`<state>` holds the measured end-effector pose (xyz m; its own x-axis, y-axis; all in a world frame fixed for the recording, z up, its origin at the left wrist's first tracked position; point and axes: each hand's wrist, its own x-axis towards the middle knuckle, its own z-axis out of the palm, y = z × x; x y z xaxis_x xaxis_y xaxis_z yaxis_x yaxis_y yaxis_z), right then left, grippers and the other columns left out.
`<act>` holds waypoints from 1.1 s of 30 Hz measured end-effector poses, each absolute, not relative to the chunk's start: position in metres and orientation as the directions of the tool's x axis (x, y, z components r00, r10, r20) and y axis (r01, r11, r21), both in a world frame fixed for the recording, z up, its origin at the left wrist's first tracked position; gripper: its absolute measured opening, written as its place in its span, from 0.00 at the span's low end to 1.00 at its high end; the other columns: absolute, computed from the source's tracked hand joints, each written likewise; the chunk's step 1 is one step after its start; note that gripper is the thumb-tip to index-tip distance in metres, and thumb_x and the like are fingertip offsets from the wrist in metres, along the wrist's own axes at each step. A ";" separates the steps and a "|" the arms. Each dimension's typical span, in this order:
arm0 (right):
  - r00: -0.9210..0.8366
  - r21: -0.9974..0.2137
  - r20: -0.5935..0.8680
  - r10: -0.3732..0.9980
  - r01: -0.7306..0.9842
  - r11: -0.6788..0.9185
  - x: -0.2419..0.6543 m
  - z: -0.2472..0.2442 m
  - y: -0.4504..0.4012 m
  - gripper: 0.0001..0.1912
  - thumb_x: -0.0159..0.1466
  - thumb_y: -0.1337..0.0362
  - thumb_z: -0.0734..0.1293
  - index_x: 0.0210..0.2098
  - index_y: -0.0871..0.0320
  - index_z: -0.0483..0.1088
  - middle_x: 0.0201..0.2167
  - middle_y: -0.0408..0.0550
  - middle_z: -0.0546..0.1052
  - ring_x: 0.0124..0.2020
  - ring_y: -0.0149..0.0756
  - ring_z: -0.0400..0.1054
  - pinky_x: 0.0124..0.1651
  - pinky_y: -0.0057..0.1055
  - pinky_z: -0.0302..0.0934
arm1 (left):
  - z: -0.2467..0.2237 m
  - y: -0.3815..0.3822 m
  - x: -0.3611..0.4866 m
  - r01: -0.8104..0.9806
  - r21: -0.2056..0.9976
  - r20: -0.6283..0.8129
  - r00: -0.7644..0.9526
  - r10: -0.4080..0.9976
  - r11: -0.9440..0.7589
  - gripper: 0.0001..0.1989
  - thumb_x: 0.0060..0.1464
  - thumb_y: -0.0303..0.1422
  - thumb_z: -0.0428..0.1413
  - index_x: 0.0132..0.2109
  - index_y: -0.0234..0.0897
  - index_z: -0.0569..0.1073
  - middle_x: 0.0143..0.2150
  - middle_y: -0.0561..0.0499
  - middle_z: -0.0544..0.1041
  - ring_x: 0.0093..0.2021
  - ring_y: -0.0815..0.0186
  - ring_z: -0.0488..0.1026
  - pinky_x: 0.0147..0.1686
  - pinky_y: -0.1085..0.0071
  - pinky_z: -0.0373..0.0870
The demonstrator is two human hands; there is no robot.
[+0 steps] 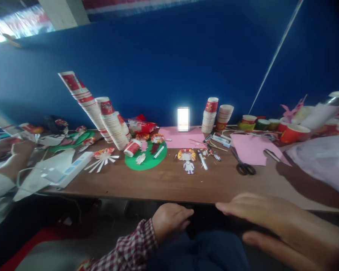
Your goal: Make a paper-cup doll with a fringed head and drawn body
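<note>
My left hand [171, 223], in a checked sleeve, hovers over my lap just below the table's front edge. Its fingers are loosely bent and I see nothing in them. To the right, my right hand [277, 222] is stretched out, thumb apart from the fingers, holding nothing; it is slightly blurred. On the table in front of me lies a paper doll cutout [188, 167] with a ring of red and yellow cup pieces [186, 152] around its head. Beside it is a white pen [202, 160]. Black scissors [245, 168] rest on the table beyond my right hand.
Stacked paper cups [110, 124] lean at left, more cups [209, 116] at centre. A green disc [147, 162] carries cutouts. Pink paper [250, 148], paint jars [262, 124] and a plastic bag [324, 158] lie right. A co-worker's hands [24, 148] and a power strip [73, 171] are left.
</note>
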<state>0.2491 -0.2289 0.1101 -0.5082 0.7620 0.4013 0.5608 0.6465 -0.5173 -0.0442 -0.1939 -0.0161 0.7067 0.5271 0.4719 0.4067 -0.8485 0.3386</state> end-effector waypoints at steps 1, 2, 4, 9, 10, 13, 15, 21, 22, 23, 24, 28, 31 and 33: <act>-0.645 -0.441 0.258 0.719 0.583 0.682 0.249 0.114 -0.221 0.26 0.58 0.60 0.69 0.56 0.41 0.67 0.48 0.43 0.77 0.46 0.42 0.73 0.46 0.34 0.70 | -0.014 -0.189 -0.047 0.420 0.321 0.469 0.708 0.528 -0.849 0.21 0.59 0.28 0.49 0.59 0.40 0.63 0.40 0.43 0.79 0.37 0.59 0.78 0.35 0.67 0.74; -0.682 -0.408 0.176 0.709 0.605 0.684 0.249 0.114 -0.214 0.27 0.59 0.62 0.69 0.57 0.42 0.66 0.47 0.44 0.78 0.44 0.42 0.74 0.44 0.34 0.70 | -0.013 -0.183 -0.050 0.429 0.303 0.475 0.706 0.526 -0.851 0.21 0.58 0.28 0.50 0.59 0.39 0.63 0.41 0.43 0.79 0.39 0.60 0.78 0.37 0.67 0.74; -0.663 -0.385 0.080 0.744 0.668 0.637 0.249 0.105 -0.206 0.26 0.58 0.65 0.68 0.57 0.47 0.67 0.46 0.48 0.78 0.43 0.43 0.74 0.44 0.37 0.70 | -0.008 -0.169 -0.053 0.426 0.261 0.524 0.691 0.498 -0.866 0.20 0.57 0.26 0.51 0.57 0.38 0.65 0.41 0.43 0.79 0.38 0.61 0.77 0.36 0.68 0.73; -0.610 -0.392 -0.086 0.788 0.748 0.536 0.243 0.083 -0.186 0.25 0.59 0.66 0.68 0.57 0.54 0.67 0.49 0.53 0.76 0.47 0.46 0.72 0.49 0.41 0.67 | 0.001 -0.132 -0.045 0.408 0.196 0.629 0.646 0.434 -0.892 0.10 0.59 0.25 0.50 0.47 0.36 0.70 0.35 0.47 0.79 0.33 0.64 0.76 0.32 0.70 0.72; -0.607 -0.397 -0.096 0.789 0.750 0.529 0.242 0.081 -0.181 0.25 0.59 0.65 0.67 0.57 0.54 0.67 0.49 0.53 0.76 0.48 0.45 0.71 0.50 0.41 0.66 | 0.002 -0.125 -0.041 0.395 0.184 0.636 0.650 0.415 -0.900 0.09 0.59 0.26 0.49 0.46 0.35 0.70 0.34 0.47 0.79 0.33 0.65 0.76 0.32 0.71 0.72; -0.608 -0.412 -0.072 0.791 0.740 0.532 0.237 0.079 -0.162 0.24 0.60 0.63 0.67 0.56 0.53 0.68 0.49 0.51 0.77 0.47 0.44 0.72 0.50 0.39 0.65 | 0.001 -0.105 -0.027 0.351 0.168 0.631 0.680 0.374 -0.921 0.09 0.61 0.29 0.47 0.44 0.36 0.71 0.32 0.48 0.78 0.30 0.67 0.75 0.29 0.73 0.71; -0.584 -0.395 -0.045 0.810 0.755 0.523 0.236 0.075 -0.148 0.22 0.61 0.64 0.66 0.55 0.52 0.69 0.48 0.50 0.77 0.47 0.44 0.72 0.50 0.38 0.65 | 0.000 -0.094 -0.018 0.331 0.165 0.619 0.699 0.358 -0.929 0.09 0.62 0.30 0.47 0.42 0.36 0.71 0.30 0.49 0.77 0.28 0.68 0.74 0.28 0.73 0.70; -0.451 -0.363 0.148 0.880 0.803 0.472 0.242 0.052 -0.110 0.15 0.65 0.64 0.60 0.49 0.54 0.71 0.46 0.49 0.78 0.45 0.41 0.73 0.48 0.37 0.65 | -0.007 -0.066 0.003 0.313 0.156 0.600 0.723 0.341 -0.937 0.11 0.62 0.35 0.48 0.39 0.37 0.73 0.26 0.52 0.75 0.26 0.69 0.72 0.26 0.74 0.67; -0.411 -0.365 0.182 0.893 0.815 0.449 0.244 0.048 -0.105 0.14 0.65 0.64 0.60 0.48 0.54 0.71 0.44 0.48 0.79 0.43 0.40 0.73 0.46 0.36 0.66 | -0.008 -0.062 0.005 0.311 0.152 0.602 0.723 0.338 -0.938 0.11 0.62 0.36 0.49 0.38 0.37 0.73 0.26 0.52 0.75 0.25 0.69 0.72 0.26 0.75 0.66; -0.367 -0.371 0.211 0.906 0.827 0.422 0.246 0.044 -0.099 0.12 0.65 0.63 0.60 0.46 0.54 0.71 0.42 0.48 0.79 0.41 0.39 0.74 0.43 0.35 0.66 | -0.008 -0.058 0.007 0.313 0.151 0.606 0.721 0.338 -0.938 0.11 0.61 0.37 0.49 0.38 0.38 0.74 0.25 0.52 0.75 0.26 0.70 0.72 0.26 0.75 0.66; -0.323 -0.381 0.238 0.916 0.837 0.394 0.248 0.041 -0.093 0.12 0.65 0.62 0.60 0.44 0.54 0.71 0.40 0.47 0.79 0.38 0.38 0.74 0.41 0.34 0.67 | -0.008 -0.053 0.007 0.318 0.153 0.611 0.714 0.342 -0.936 0.11 0.61 0.37 0.50 0.37 0.39 0.74 0.26 0.53 0.75 0.26 0.70 0.72 0.27 0.75 0.66; -0.178 -0.429 0.299 0.938 0.853 0.298 0.257 0.029 -0.068 0.10 0.64 0.59 0.60 0.40 0.54 0.70 0.34 0.46 0.79 0.33 0.38 0.74 0.35 0.33 0.66 | -0.004 -0.030 -0.001 0.436 0.232 0.661 0.585 0.470 -0.870 0.08 0.59 0.35 0.52 0.36 0.40 0.74 0.27 0.53 0.75 0.28 0.69 0.72 0.30 0.74 0.67; -0.100 -0.431 0.310 0.945 0.872 0.234 0.262 0.023 -0.047 0.10 0.64 0.58 0.59 0.38 0.55 0.68 0.32 0.47 0.78 0.32 0.39 0.74 0.34 0.33 0.65 | -0.001 -0.009 -0.009 0.564 0.372 0.690 0.362 0.626 -0.737 0.07 0.60 0.30 0.50 0.40 0.37 0.73 0.30 0.50 0.75 0.29 0.67 0.71 0.31 0.72 0.68; -0.054 -0.422 0.310 0.949 0.887 0.188 0.263 0.019 -0.032 0.10 0.64 0.58 0.59 0.38 0.56 0.67 0.33 0.49 0.78 0.33 0.39 0.73 0.35 0.33 0.64 | -0.001 0.005 -0.013 0.589 0.450 0.691 0.247 0.679 -0.672 0.07 0.59 0.29 0.49 0.42 0.36 0.72 0.35 0.48 0.76 0.33 0.66 0.72 0.34 0.71 0.69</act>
<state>0.2633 -0.0325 0.0187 -0.0539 0.9491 0.3104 0.8869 0.1884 -0.4219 -0.0128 0.0049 -0.0008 0.2469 0.6791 0.6913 0.5887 -0.6717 0.4496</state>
